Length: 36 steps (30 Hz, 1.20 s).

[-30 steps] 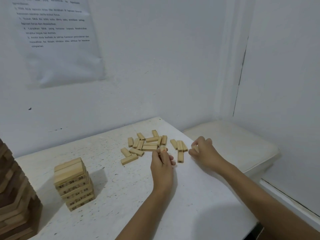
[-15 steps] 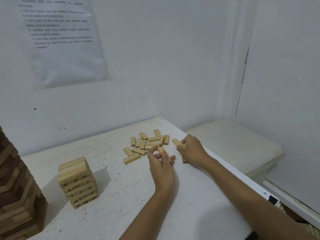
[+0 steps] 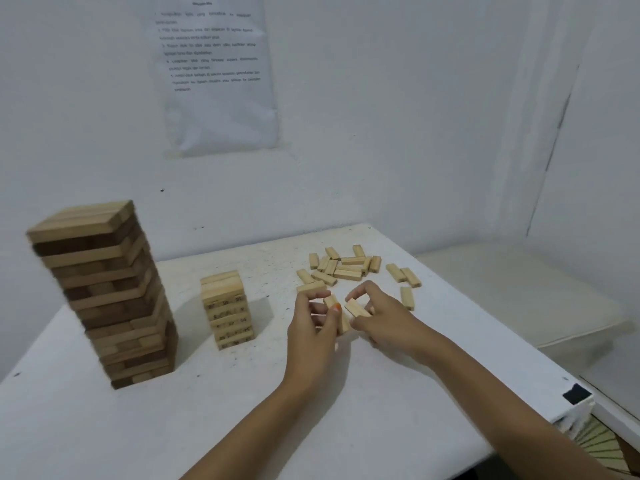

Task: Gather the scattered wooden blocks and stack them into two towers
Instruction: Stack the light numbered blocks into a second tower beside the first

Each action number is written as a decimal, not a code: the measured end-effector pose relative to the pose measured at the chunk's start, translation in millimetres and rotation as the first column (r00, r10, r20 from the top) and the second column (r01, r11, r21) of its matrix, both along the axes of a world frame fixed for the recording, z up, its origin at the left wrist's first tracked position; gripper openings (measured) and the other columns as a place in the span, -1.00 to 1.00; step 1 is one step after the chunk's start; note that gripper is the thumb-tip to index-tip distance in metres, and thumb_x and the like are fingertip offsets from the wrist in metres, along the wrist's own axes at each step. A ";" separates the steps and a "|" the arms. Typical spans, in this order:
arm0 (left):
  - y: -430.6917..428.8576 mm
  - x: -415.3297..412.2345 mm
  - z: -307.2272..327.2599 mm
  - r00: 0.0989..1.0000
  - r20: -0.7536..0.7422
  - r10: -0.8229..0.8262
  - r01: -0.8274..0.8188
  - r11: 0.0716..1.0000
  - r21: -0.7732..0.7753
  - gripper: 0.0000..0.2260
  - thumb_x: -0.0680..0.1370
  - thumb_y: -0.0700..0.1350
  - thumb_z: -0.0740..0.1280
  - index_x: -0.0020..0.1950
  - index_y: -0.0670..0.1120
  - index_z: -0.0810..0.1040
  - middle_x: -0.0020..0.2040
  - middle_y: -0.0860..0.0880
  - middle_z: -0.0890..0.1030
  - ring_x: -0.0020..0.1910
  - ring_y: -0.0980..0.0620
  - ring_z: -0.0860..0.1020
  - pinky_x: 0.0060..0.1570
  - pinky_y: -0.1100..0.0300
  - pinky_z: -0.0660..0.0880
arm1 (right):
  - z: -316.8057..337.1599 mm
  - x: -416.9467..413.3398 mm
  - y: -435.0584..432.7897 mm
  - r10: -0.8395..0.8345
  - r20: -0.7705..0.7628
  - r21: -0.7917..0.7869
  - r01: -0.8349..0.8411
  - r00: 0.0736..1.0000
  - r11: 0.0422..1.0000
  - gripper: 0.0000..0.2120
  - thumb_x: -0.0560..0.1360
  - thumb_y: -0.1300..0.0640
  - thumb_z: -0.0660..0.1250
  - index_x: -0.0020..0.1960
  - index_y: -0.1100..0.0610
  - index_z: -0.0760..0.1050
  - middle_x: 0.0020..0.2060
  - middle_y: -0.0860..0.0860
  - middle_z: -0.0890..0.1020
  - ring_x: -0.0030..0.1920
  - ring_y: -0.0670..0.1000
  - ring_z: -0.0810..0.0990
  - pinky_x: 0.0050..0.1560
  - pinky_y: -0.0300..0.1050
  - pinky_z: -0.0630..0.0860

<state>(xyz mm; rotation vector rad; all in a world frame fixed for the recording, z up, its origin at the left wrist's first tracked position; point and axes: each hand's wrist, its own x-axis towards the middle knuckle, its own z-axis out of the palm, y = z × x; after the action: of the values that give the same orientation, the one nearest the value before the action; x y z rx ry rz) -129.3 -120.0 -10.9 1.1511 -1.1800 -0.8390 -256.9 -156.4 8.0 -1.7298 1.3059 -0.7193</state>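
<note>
**Both hands loaded; short tower lying to the left, left hand nearer**

The white table [image 3: 242, 393] is carrying everything. The tall tower [image 3: 104, 289], of mixed dark and light wood, is standing at the far left. The short tower [image 3: 227, 306], of pale numbered blocks, is standing just to its right, apart from it.

The scattered blocks [image 3: 346, 268] are lying flat in a loose heap at the back right of the table, beyond both hands. A pair of blocks [image 3: 403, 273] and a single block [image 3: 407, 298] are lying to the right of the heap.

The left hand [image 3: 310, 336] is curling its fingers round a pale block [image 3: 330, 301], its long axis pointing roughly away from the person. Whether a second block is sitting under it in the same grasp I cannot tell. The right hand [image 3: 388, 320] is pinching a second block [image 3: 356, 308] between thumb and fingers, its long axis slanting from far left to near right. The two hands are almost touching, between the heap and the near edge.

Judgement: the gathering step is nearing its hand-off to stacking. The short tower is lying to the left of both hands, with the left hand closer. Its top layer is running roughly left to right across the view, so the held blocks probably need laying crosswise to it.
</note>
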 end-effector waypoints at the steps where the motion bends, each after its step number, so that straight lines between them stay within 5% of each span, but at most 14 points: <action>1: 5.7 10.0 1.4 0.997 0.073 0.009 -0.007 1.000 -0.027 -0.85 0.59 -0.22 0.25 0.09 0.01 0.45 -0.18 0.00 0.54 -0.20 0.08 0.55 -0.28 0.36 0.48 | -0.8 7.7 4.4 0.019 0.014 -0.006 -0.019 1.000 1.000 -0.84 0.57 0.16 0.26 0.13 0.02 0.36 -0.20 0.07 0.48 -0.33 -0.01 0.43 -0.28 -0.18 0.39; 5: 29.1 42.1 6.1 0.971 0.232 0.064 -0.042 0.994 -0.099 -0.87 0.60 -0.20 0.24 0.11 -0.03 0.47 -0.24 0.06 0.55 -0.28 0.23 0.54 -0.33 0.40 0.44 | -6.5 38.2 19.2 0.040 0.111 -0.049 -0.035 0.993 0.998 -0.80 0.54 0.08 0.36 0.07 0.11 0.39 -0.26 0.13 0.62 -0.46 -0.15 0.50 -0.26 -0.20 0.42; 9: 46.4 68.4 -0.1 0.959 0.253 0.131 -0.110 0.989 -0.097 -0.88 0.59 -0.20 0.26 0.09 -0.03 0.50 -0.18 0.01 0.56 -0.26 0.14 0.54 -0.34 0.38 0.43 | -8.0 60.8 31.1 0.050 0.256 -0.023 -0.045 0.965 0.999 -0.70 0.44 0.04 0.49 0.03 0.15 0.46 -0.31 0.07 0.70 -0.32 -0.09 0.58 -0.32 -0.19 0.44; 16: 54.0 106.5 -11.9 0.951 0.281 0.132 -0.135 0.991 -0.012 -0.92 0.55 -0.20 0.32 -0.05 -0.02 0.57 -0.34 0.05 0.49 -0.31 0.07 0.47 -0.28 0.24 0.43 | -6.3 78.5 37.3 0.119 0.407 0.175 -0.205 0.906 0.963 -0.75 0.37 0.15 0.55 -0.07 0.25 0.58 -0.46 -0.04 0.55 -0.48 -0.17 0.51 -0.35 -0.32 0.50; 22: 53.2 104.5 -15.7 0.885 0.443 0.143 -0.141 0.989 -0.037 -0.98 0.56 -0.15 0.33 -0.05 -0.07 0.55 -0.17 0.05 0.55 -0.26 0.27 0.48 -0.27 0.43 0.41 | -17.1 80.4 34.6 0.115 0.289 -0.007 -0.118 0.950 0.993 -0.76 0.33 0.06 0.58 -0.11 0.13 0.61 -0.30 -0.07 0.61 -0.28 -0.13 0.56 -0.10 -0.16 0.60; 26: 51.7 102.0 -17.1 0.809 0.560 0.179 -0.167 0.983 -0.072 -0.90 0.54 -0.17 0.35 -0.16 -0.01 0.53 -0.11 0.08 0.44 -0.20 0.16 0.46 -0.20 0.46 0.37 | -22.2 85.0 36.2 0.080 0.185 -0.080 -0.066 0.980 0.995 -0.85 0.48 -0.01 0.42 -0.01 0.02 0.57 -0.08 -0.05 0.60 -0.20 -0.14 0.52 -0.13 -0.24 0.47; 30: 51.3 102.1 -16.2 0.823 0.525 0.218 -0.214 0.974 -0.069 -0.93 0.57 -0.20 0.30 -0.08 -0.12 0.56 -0.08 0.04 0.49 -0.22 0.18 0.44 -0.20 0.48 0.37 | -10.4 79.1 34.8 -0.020 0.386 0.091 -0.017 0.922 0.996 -0.67 0.58 0.24 0.04 0.02 0.12 0.59 -0.11 0.03 0.61 -0.18 -0.07 0.46 -0.15 -0.22 0.38; 36: 52.5 102.1 -16.3 0.873 0.450 0.187 -0.212 0.977 0.006 -0.89 0.53 -0.25 0.28 0.00 -0.09 0.55 -0.08 -0.01 0.52 -0.22 0.16 0.44 -0.23 0.46 0.38 | -15.1 70.2 41.5 0.051 0.365 0.061 -0.079 0.929 0.995 -0.66 0.55 0.39 0.12 -0.01 0.08 0.60 -0.04 0.06 0.62 -0.04 -0.04 0.58 -0.01 -0.13 0.51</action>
<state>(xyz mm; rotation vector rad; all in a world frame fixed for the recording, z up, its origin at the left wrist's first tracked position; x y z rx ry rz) -27.2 -67.4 -27.2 1.5380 -1.3843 -0.4571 -186.7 -114.9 -7.1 -1.4857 1.0019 -0.8927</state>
